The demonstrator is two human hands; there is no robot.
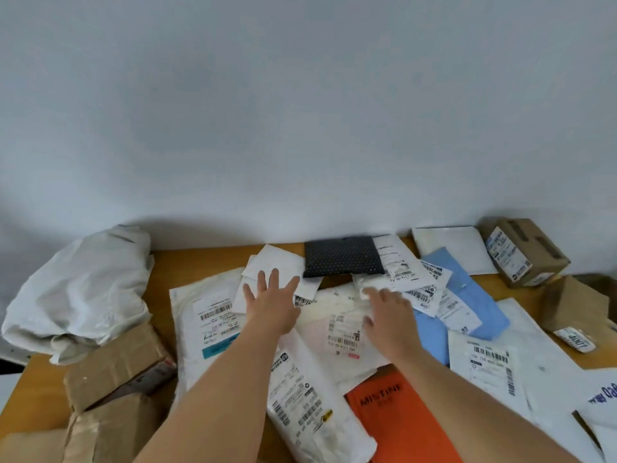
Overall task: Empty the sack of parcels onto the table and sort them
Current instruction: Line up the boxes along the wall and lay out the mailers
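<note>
A crumpled white sack (78, 289) lies at the back left of the wooden table (207, 262). Parcels cover the middle: white mailers with labels (207, 325), a black dotted pouch (344, 255), a blue mailer (467, 295) and an orange packet (400, 419). My left hand (272, 299) reaches over a small white envelope (277, 262) with fingers spread straight. My right hand (389, 312) stretches flat over the white mailers in the centre, fingertips at a small white packet (370, 284). Neither hand holds anything.
Brown cardboard boxes sit at the front left (117, 365) and the back right (524, 252), with another brown box (574, 305) at the right edge. More white mailers (490, 365) lie at the right. A pale wall rises behind the table.
</note>
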